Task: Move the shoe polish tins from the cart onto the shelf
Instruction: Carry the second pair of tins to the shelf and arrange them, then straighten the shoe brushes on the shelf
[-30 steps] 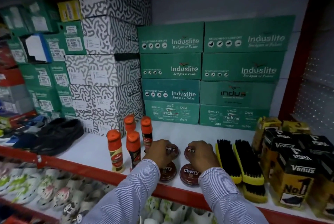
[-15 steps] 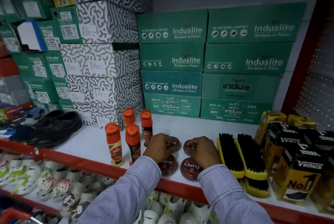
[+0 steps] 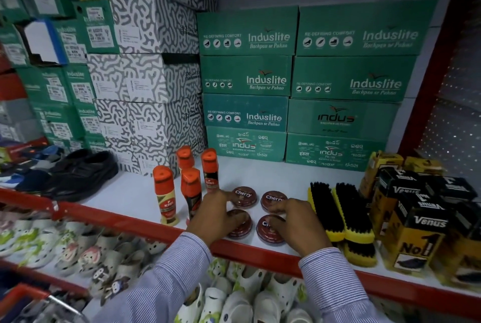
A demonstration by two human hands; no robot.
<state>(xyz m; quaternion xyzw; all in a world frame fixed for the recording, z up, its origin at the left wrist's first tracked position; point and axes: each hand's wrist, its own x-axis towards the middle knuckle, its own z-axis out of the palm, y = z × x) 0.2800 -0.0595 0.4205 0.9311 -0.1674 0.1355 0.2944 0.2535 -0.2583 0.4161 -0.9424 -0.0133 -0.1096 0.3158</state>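
Observation:
Several round dark-red "Cherry" polish tins lie flat in a two-by-two block near the front of the white shelf (image 3: 260,174). The back-left tin (image 3: 244,196) and back-right tin (image 3: 273,199) are uncovered. My left hand (image 3: 214,217) has its fingers spread, with fingertips resting on the front-left tin (image 3: 243,230) and one finger reaching the back-left tin. My right hand (image 3: 295,221) lies over the front-right tin (image 3: 270,232), its fingers touching the lid and the edge of the back-right tin. Neither hand lifts a tin.
Orange-capped Kiwi bottles (image 3: 166,192) stand just left of the tins, and yellow-backed brushes (image 3: 341,213) lie just right. Venus boxes (image 3: 416,223) fill the right end. Green shoe boxes (image 3: 247,75) line the back. A black shoe (image 3: 83,174) sits left. A red cart corner (image 3: 31,296) shows bottom left.
Both hands have drawn back from the two rear tins, which now sit uncovered, and rest on the two front tins. The view has tilted slightly downward.

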